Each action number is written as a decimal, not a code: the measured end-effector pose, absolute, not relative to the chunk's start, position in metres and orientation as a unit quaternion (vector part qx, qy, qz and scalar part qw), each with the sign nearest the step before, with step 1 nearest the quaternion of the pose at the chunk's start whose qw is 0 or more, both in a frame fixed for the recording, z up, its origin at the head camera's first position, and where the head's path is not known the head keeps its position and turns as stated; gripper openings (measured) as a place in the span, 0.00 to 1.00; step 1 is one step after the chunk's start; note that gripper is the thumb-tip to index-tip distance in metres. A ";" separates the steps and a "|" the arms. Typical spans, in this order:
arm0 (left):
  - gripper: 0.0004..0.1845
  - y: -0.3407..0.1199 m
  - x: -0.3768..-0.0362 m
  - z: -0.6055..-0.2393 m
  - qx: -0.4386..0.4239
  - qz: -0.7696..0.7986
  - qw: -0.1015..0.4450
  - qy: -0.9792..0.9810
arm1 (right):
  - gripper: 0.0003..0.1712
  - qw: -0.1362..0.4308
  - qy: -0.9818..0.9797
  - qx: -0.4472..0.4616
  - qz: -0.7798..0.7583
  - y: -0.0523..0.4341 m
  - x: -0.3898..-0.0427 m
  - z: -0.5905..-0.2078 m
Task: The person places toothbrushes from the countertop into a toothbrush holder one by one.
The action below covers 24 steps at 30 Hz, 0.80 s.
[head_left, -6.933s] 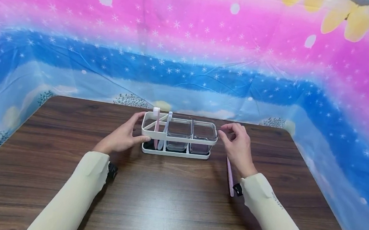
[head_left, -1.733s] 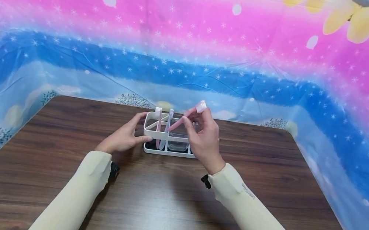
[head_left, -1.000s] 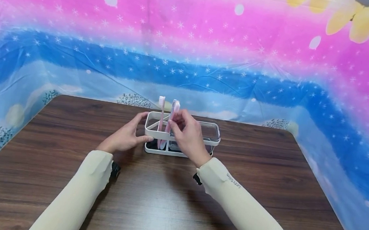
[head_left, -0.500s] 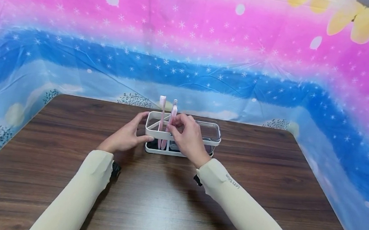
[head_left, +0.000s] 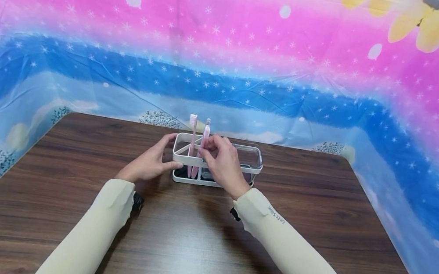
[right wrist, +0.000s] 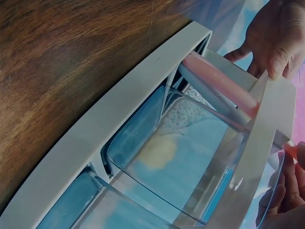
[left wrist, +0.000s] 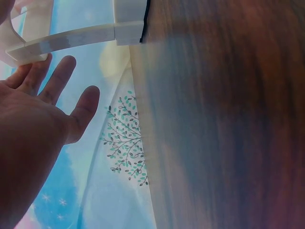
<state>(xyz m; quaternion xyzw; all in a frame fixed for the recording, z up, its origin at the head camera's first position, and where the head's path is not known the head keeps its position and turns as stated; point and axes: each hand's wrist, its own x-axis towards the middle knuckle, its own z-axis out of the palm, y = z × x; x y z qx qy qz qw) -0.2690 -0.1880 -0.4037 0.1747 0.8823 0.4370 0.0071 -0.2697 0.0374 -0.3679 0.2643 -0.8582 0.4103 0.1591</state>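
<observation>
Just above the middle of the head view, a white rack [head_left: 185,163] stands on the brown table [head_left: 193,240], nearer the far edge than the near one. The left hand [head_left: 148,163] curls round the rack's left end, thumb on the front rail, fingers over the rim. The right hand [head_left: 222,164] pinches a pink toothbrush [head_left: 204,141] standing upright in the left compartment, beside another pink toothbrush [head_left: 192,139]. A clear cup [head_left: 247,157] sits at the rack's right end. Bare table spreads wide to the lower left and lower right of the frame.
</observation>
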 end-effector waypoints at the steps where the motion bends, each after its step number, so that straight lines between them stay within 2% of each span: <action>1: 0.48 -0.188 -0.269 -0.404 0.175 0.437 0.007 0.882 | 0.05 0.160 -0.858 0.264 0.409 0.037 -0.270 -0.368; 16: 0.48 -0.185 -0.270 -0.404 0.174 0.438 0.012 0.882 | 0.05 0.144 -0.860 0.255 0.419 0.040 -0.266 -0.370; 20: 0.47 -0.186 -0.270 -0.405 0.171 0.436 0.016 0.884 | 0.07 0.131 -0.871 0.250 0.403 0.042 -0.264 -0.369; 24: 0.47 -0.188 -0.270 -0.406 0.171 0.430 0.018 0.886 | 0.11 0.146 -0.872 0.262 0.387 0.047 -0.264 -0.367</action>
